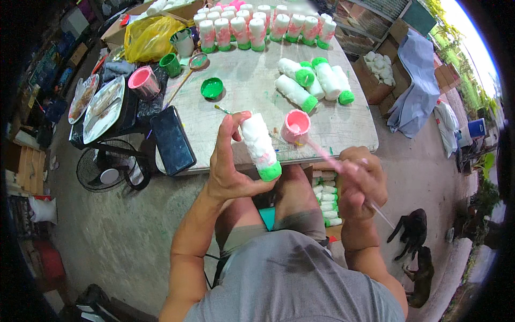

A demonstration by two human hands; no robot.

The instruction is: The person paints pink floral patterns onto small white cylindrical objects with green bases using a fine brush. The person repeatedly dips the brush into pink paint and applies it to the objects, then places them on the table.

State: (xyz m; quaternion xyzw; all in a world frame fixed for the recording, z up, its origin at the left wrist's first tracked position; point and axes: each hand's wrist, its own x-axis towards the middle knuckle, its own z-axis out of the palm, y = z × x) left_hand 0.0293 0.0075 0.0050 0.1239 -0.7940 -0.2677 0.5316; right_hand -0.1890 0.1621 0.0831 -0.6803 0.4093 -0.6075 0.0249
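Note:
My left hand [225,174] grips a white, lumpy-surfaced cylinder [254,137] with a green end and faint pink marks, its fingers and thumb spanning it from top to bottom. In my right hand [362,182], slightly blurred, is a long, slim brush [325,154] with a pink-coated shaft, angled toward a small cup of pink paint [296,130] near the table's front edge; whether its tip touches the cup is unclear. Several white cylinders with green ends [294,92] lie behind the cup. A thin brush [222,109] lies just beyond my left hand.
On the table [357,134] are a phone [171,140], green lid [212,87], pink bucket [142,81], yellow bag [150,40] and upright rows of painted cylinders [241,32]. Plates [104,107] sit left, above a fan [104,166]. Two dark dogs [413,231] lie at right.

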